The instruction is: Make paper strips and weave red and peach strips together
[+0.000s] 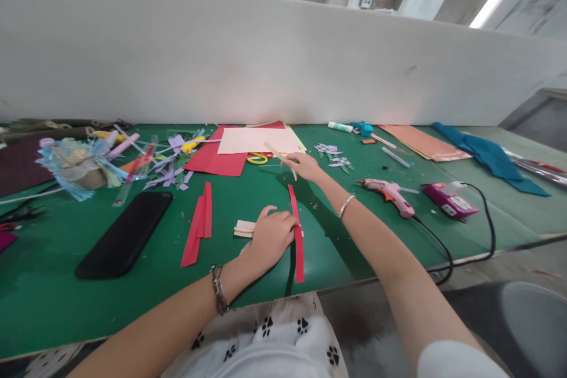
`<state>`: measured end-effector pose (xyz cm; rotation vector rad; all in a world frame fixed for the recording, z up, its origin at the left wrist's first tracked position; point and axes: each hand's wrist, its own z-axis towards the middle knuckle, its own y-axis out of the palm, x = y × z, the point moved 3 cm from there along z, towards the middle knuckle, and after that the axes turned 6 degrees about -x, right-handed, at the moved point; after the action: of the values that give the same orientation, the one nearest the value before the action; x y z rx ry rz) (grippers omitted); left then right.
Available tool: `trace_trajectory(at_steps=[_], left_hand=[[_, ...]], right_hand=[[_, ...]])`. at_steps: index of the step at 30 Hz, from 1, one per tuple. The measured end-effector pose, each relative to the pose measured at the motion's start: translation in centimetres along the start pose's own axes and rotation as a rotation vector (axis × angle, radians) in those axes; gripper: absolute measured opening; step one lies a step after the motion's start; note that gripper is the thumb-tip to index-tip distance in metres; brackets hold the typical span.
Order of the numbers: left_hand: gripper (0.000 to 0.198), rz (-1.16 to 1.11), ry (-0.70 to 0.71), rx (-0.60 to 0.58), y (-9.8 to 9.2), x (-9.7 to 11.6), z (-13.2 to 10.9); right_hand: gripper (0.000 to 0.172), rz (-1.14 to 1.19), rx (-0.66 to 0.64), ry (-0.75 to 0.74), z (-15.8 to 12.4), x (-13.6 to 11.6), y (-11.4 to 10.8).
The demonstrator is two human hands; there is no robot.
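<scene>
My left hand [271, 237] is low over the green table, its fingertips closed on the middle of a long red paper strip [299, 260]. Pale strips [244, 228] poke out at the left of that hand. Further forward, my right hand [302, 165] has its fingers closed on a thin pale strip [278, 151], near the front edge of a pale pink sheet [252, 140]. Yellow-handled scissors [257, 158] rest just left of the right hand, partly under the paper. More red strips [198, 225] lie to the left.
A black phone-like slab [124, 235] lies left. Purple paper pieces [167, 171] and a wrapped bundle [80, 166] are behind it. At right are a pink glue gun [390, 194], its cable and a magenta box [449, 199]. A white partition [283, 59] closes the back.
</scene>
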<state>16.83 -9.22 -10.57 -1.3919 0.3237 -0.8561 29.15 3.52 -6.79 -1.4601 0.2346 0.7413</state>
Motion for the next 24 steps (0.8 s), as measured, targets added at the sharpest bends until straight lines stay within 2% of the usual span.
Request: trace_trajectory(at_steps=[7,15,24], left_hand=[[0.008,0.000,-0.015,-0.027,-0.1,0.1,0.1],[0.006,0.006,-0.017,-0.018,-0.1,0.2,0.3],[0.005,-0.006,0.015,0.035,0.1,0.0,0.2]], right_hand=[[0.025,0.150,0.033,0.006,-1.1,-0.4,-0.6],[0.026,0.365,-0.002,0.141,-2.5,-0.1,-0.2],[0.021,0.399,0.086,0.192,-3.7,0.5,-0.4]])
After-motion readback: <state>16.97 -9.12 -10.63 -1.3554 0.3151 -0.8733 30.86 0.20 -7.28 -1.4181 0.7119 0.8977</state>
